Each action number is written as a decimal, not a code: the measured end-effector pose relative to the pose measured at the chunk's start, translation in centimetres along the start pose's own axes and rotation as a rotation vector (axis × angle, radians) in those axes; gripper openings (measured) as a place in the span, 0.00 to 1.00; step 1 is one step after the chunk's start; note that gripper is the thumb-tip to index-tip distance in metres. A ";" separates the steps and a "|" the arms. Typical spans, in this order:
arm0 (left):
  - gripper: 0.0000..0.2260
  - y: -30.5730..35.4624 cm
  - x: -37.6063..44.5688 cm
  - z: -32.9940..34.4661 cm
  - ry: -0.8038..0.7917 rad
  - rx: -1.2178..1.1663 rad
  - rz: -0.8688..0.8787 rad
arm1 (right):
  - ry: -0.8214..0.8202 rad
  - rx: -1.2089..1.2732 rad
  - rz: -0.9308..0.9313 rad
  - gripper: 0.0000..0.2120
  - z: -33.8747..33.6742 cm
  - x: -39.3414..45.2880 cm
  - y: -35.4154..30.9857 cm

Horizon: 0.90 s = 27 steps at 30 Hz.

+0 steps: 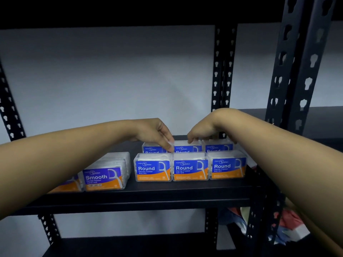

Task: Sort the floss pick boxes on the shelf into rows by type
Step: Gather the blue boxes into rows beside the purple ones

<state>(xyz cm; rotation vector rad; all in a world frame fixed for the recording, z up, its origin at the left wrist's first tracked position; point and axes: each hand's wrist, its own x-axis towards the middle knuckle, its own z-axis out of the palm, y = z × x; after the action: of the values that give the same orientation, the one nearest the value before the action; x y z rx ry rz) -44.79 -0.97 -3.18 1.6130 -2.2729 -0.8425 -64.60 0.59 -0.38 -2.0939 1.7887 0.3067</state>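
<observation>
From my head camera, I see a flat, matte black metal shelf (141,193) with a squared front lip, carried by dark slotted uprights (223,71) pierced with keyhole cut-outs, against a pale smooth wall.

The floss pick boxes are clear, hard plastic with rounded corners and glossy blue-and-orange labels. Three "Round" boxes stand side by side, touching, in a front row: the left one (153,167), the middle one (190,166) and the right one (228,165). White picks show through their clear tops. Behind them stands a second row of three "Round" boxes, and both my hands are on its middle box (187,146). My left hand (156,133) pinches its left top corner with bent fingertips; my right hand (201,129) curls over its top right edge, fingers partly hidden behind the wrist.

To the left, apart from the Round rows, a "Smooth" box (104,178) with a purple-and-orange label sits near the front lip, with another (68,184) half hidden behind my left forearm. A bare strip of shelf runs between the Smooth and Round groups, and along the front edge.
</observation>
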 end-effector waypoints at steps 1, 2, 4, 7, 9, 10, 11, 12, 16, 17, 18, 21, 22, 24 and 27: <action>0.15 0.0 0.0 0.0 0.003 -0.003 0.000 | -0.006 0.003 0.005 0.26 0.0 0.1 0.1; 0.15 0.0 0.1 0.0 0.005 -0.008 0.002 | -0.013 0.007 0.012 0.26 0.0 0.1 0.1; 0.16 0.0 0.1 0.0 -0.003 -0.017 0.011 | -0.023 0.011 0.010 0.25 0.0 0.0 0.2; 0.16 0.1 -0.1 0.2 -0.015 -0.023 0.024 | -0.019 0.014 -0.002 0.23 0.0 -0.9 0.2; 0.15 0.1 -0.2 0.3 -0.019 -0.035 0.035 | -0.014 0.013 -0.014 0.22 0.1 -1.4 0.4; 0.14 0.1 -0.2 0.4 -0.023 -0.044 0.039 | -0.014 0.012 -0.018 0.22 0.1 -1.6 0.4; 0.14 0.1 -0.4 0.5 -0.028 -0.051 0.044 | -0.014 0.008 -0.021 0.21 0.2 -1.7 0.4; 0.13 0.1 -0.5 0.5 -0.029 -0.055 0.050 | -0.014 0.007 -0.028 0.20 0.2 -1.7 0.4; 0.12 0.7 -1.2 0.9 -0.024 -0.081 0.061 | -0.025 -0.007 -0.038 0.21 0.4 -2.2 0.5; 0.13 0.9 -1.4 0.9 -0.030 -0.088 0.059 | -0.029 -0.016 -0.038 0.20 0.4 -2.5 0.5; 0.15 1.1 -1.6 1.0 -0.044 -0.088 0.061 | -0.031 -0.025 -0.033 0.18 0.4 -2.7 0.6; 0.16 1.8 -2.0 1.3 -0.056 -0.026 0.066 | -0.016 -0.090 0.006 0.19 0.5 -3.2 1.0; 0.16 2.1 -2.0 1.5 -0.032 0.008 0.061 | -0.019 -0.100 0.015 0.23 0.6 -3.2 1.1; 0.15 2.7 -2.2 1.9 0.020 0.069 0.055 | -0.021 -0.102 0.028 0.28 0.7 -3.0 1.3; 0.13 2.9 -2.2 2.4 0.049 0.085 0.035 | -0.027 -0.087 0.038 0.28 0.7 -2.8 1.4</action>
<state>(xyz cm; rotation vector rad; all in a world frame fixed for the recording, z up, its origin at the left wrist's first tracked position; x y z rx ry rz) -47.49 2.48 -3.16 1.6052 -2.3245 -0.6996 -66.39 3.18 -0.06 -2.1052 1.8318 0.4281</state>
